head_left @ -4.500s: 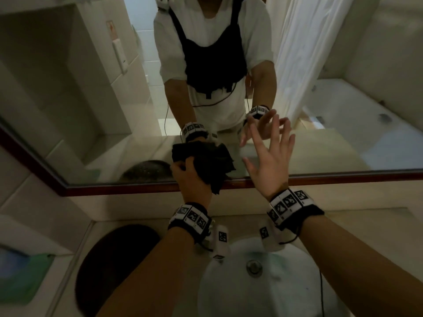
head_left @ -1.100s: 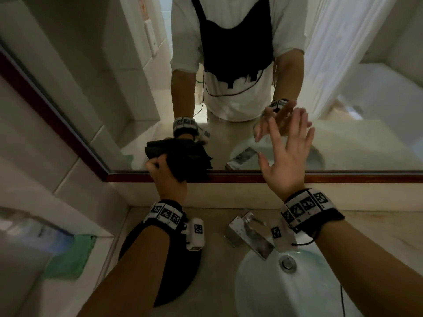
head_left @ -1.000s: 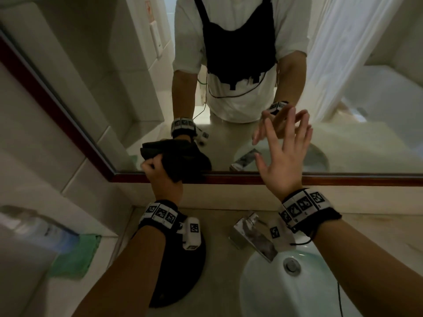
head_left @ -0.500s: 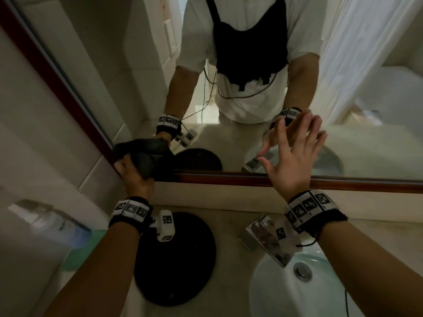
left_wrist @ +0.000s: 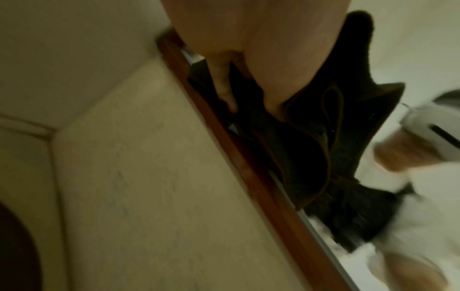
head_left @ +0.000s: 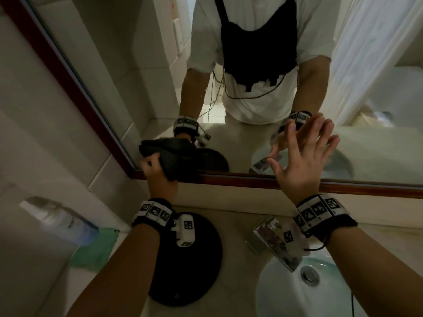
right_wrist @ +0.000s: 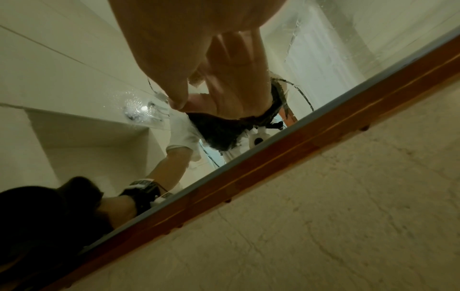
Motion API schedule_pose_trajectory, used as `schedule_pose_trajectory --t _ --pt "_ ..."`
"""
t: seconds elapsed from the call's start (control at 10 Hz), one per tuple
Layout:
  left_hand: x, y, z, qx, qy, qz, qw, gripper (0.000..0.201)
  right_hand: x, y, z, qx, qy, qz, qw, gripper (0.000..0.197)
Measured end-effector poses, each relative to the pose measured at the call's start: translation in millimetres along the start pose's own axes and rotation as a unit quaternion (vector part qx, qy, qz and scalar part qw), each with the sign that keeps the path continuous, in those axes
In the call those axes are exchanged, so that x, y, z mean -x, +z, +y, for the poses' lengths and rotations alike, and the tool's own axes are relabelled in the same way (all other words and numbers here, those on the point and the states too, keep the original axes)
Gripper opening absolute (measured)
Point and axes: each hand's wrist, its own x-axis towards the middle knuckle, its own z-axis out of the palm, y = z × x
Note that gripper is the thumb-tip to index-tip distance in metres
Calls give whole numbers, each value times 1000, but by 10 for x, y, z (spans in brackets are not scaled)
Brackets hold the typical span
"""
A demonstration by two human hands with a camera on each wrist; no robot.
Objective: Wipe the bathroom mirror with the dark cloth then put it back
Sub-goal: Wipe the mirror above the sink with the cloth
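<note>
The bathroom mirror has a red-brown wooden frame. My left hand grips the bunched dark cloth and presses it on the glass at the mirror's lower left corner, over the frame. In the left wrist view the cloth lies along the frame with my fingers curled into it. My right hand is open, fingers spread and straight, flat against the glass to the right. The right wrist view shows the right hand touching the mirror, with the cloth far left.
A round black mat lies on the beige counter below my left wrist. A chrome faucet stands over the white sink at the lower right. A green rag and a clear bottle are on the left ledge.
My left hand has slid the cloth leftward along the mirror's bottom edge, from near the middle to the lower left corner. The right hand has stayed flat on the glass.
</note>
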Motion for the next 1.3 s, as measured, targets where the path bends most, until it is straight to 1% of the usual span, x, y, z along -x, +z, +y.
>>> schedule_pose_trajectory --t 0.1,0.2,0.3,0.4,0.5,0.6,0.7,0.8,0.9,1.0,1.1,1.2,1.3 --pt "-161 -243 81 107 -104 -17 989 76 7 9 0 2 -3 2 1000 96" --pt "-214 -410 56 -1 9 61 998 38 10 13 3 2 -4 5 1000 95" --pt "-302 -459 86 104 -40 114 987 5 21 21 9 0 -6 8 1000 93" --pt "-329 -440 20 91 -20 116 989 7 29 38 17 -2 -8 13 1000 92" --pt "-340 -448 -13 58 -12 133 989 4 32 47 18 -1 -12 18 1000 91" --pt "-339 -484 -15 67 1 128 990 5 33 57 1 -1 -5 16 1000 92" --pt "-360 -516 27 40 27 121 991 6 38 65 -14 -5 -1 18 1000 91" --pt "-374 -565 225 44 25 62 997 22 39 62 -16 -11 0 21 1000 92" --pt "-472 -656 497 142 -30 66 987 26 41 69 -21 -12 1 18 1000 93" --pt "-540 -700 736 80 88 66 991 29 41 80 -28 -7 0 16 1000 93" --pt "-590 -671 484 -37 99 80 991 34 49 92 -34 -9 1 18 1000 91" --pt "-506 -522 176 10 43 67 997 29 54 113 -21 -15 -6 32 999 89" --pt "-354 -399 -161 19 -3 48 999 37 63 143 -11 -17 -11 48 999 89"
